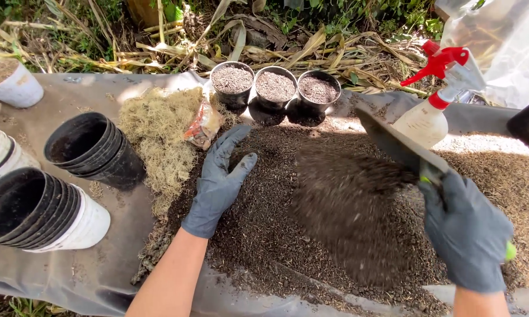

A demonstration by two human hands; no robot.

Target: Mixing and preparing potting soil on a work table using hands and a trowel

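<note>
Two gloved hands over my soil heap (335,223), left hand (220,179) spread flat at its near-moss (159,135) edge, right hand (467,229) gripping trowel (396,141) above its middle, three filled pots (274,87) beyond its far rim.

Dark grey gloves on both hands (220,179)

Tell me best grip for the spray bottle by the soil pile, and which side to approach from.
Grip the spray bottle at its narrow neck under the red trigger head, coming from above on the pile side. It stands tilted, with the trowel in the right hand crossing its lower body.
</note>
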